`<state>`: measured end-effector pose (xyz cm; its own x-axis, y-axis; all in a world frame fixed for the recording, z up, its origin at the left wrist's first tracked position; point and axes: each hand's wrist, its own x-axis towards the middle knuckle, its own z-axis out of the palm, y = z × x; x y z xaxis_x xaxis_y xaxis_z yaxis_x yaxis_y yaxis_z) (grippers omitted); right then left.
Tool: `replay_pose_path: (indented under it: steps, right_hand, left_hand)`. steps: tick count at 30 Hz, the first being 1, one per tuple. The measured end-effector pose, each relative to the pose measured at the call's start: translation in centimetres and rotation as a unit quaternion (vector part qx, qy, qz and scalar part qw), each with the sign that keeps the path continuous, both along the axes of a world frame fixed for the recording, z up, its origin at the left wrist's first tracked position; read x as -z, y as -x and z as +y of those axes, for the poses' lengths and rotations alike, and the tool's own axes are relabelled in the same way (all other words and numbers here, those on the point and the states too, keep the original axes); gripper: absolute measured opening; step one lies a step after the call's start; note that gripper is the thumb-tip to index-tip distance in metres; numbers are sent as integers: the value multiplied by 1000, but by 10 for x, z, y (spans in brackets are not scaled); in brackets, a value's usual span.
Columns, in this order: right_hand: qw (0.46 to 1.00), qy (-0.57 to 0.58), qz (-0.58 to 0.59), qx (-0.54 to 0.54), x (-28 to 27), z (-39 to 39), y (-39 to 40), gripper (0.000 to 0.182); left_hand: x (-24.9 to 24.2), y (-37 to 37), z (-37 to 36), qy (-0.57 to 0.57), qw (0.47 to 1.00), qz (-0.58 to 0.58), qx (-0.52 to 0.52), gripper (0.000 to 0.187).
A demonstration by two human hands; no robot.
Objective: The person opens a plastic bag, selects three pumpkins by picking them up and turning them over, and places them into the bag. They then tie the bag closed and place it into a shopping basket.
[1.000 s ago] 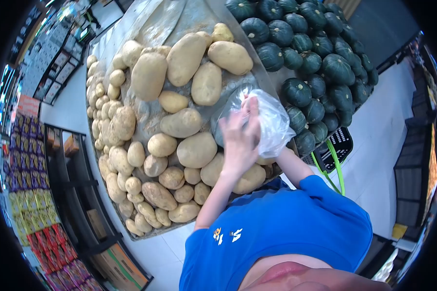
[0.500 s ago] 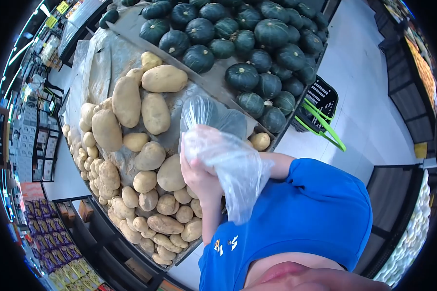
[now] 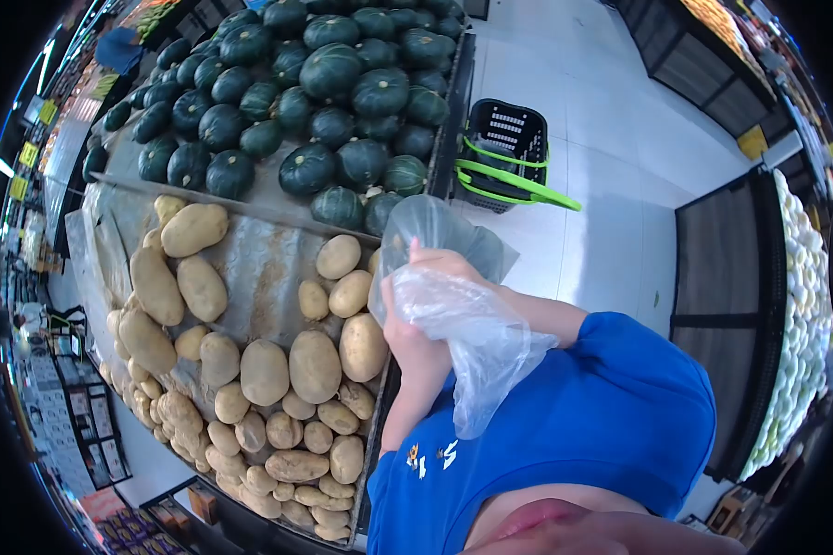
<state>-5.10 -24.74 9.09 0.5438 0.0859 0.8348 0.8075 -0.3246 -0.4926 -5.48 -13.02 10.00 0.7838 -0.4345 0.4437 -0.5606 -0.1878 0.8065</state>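
Observation:
Both of my hands are on a thin clear plastic bag [image 3: 481, 319], in front of my chest at the right edge of the potato display. My left hand [image 3: 416, 347] grips its bunched part from the left. My right hand [image 3: 446, 265] holds it from the far side, its fingers partly behind the film. A puffed-out part of the bag spreads beyond my hands, and a crumpled part hangs down toward my blue shirt [image 3: 592, 416]. I see nothing inside it. Nearest to my left hand is a large potato [image 3: 363, 348] among many loose ones.
Dark green pumpkins [image 3: 331, 74] are piled beyond a divider [image 3: 241, 202] behind the potatoes. A black shopping basket [image 3: 509, 129] with green handles [image 3: 518, 185] stands on the pale floor [image 3: 602, 213]. At right is a dark bin [image 3: 727, 324] of pale round produce.
My view has turned to the right, so the potatoes, pumpkins and basket sit further left. Both hands stay on the bag, which is now beside the display's right edge, over the floor.

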Motion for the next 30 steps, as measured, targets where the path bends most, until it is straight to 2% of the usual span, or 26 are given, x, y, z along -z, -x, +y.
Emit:
replay_pose_path:
  steps: [1, 2, 3, 5, 6, 7, 10, 11, 13, 15, 17, 18, 19, 21, 23, 25, 27, 28, 29, 30]
  right_hand:
    - [999, 9, 10, 33, 3, -13, 11, 22]
    - [998, 17, 18, 65, 6, -24, 22, 21]
    - [997, 17, 18, 72, 11, -34, 33, 21]
    - [986, -21, 40, 160, 20, -54, 61, 17]
    - [977, 38, 37, 208, 15, -67, 77, 13]
    - [976, 39, 39, 211, 14, -77, 93, 13]
    - [930, -78, 204, 295, 13, -105, 143, 8]
    - [928, -80, 204, 300, 16, -119, 158, 8]
    - [897, 21, 189, 399, 23, -148, 189, 8]
    - [906, -28, 195, 374, 29, -174, 215, 6]
    - [873, -178, 196, 410, 33, -183, 244, 6]
    - [879, -60, 138, 452, 36, -196, 255, 4]
    - [876, -60, 140, 458, 48, -208, 270, 4]
    - [810, -94, 296, 498, 86, -229, 304, 9]
    - [788, -58, 306, 532, 100, -246, 336, 8]
    - [741, 6, 318, 592, 112, -257, 362, 13]
    - [688, 68, 327, 644, 117, -269, 376, 23]
    - [689, 68, 328, 642, 108, -275, 368, 23]
    - [711, -111, 316, 618, 93, -278, 355, 25]
    - [708, -285, 296, 575, 82, -284, 346, 28]
  left_hand:
    - [-1, 4, -9, -39, 998, -12, 47, 38]
    - [14, 12, -21, -8, 995, 84, 47, 34]
    - [23, 16, -29, -9, 995, 84, 54, 34]
    - [26, 22, -53, -47, 990, -23, 134, 36]
    - [13, 24, -67, -81, 976, -141, 148, 34]
    - [14, 30, -81, -79, 975, -140, 151, 34]
    - [15, 57, -126, -127, 950, -153, 242, 25]
    - [16, 67, -142, -127, 948, -153, 248, 25]
    - [18, 88, -173, -121, 935, -129, 308, 22]
    - [36, 114, -205, -108, 930, -117, 330, 21]
    - [49, 141, -225, -102, 924, -89, 357, 20]
    - [53, 151, -239, -114, 909, -58, 397, 20]
    - [55, 160, -253, -123, 892, -30, 434, 20]
    - [58, 179, -275, -102, 890, -32, 444, 20]
    - [70, 197, -296, -156, 867, -50, 470, 19]
    - [74, 211, -319, -109, 879, -79, 458, 18]
    - [91, 220, -341, -135, 845, -155, 494, 17]
    - [97, 220, -352, -84, 839, -241, 481, 24]
    - [102, 220, -364, -85, 840, -240, 479, 24]
    - [106, 219, -375, -64, 832, -257, 488, 27]
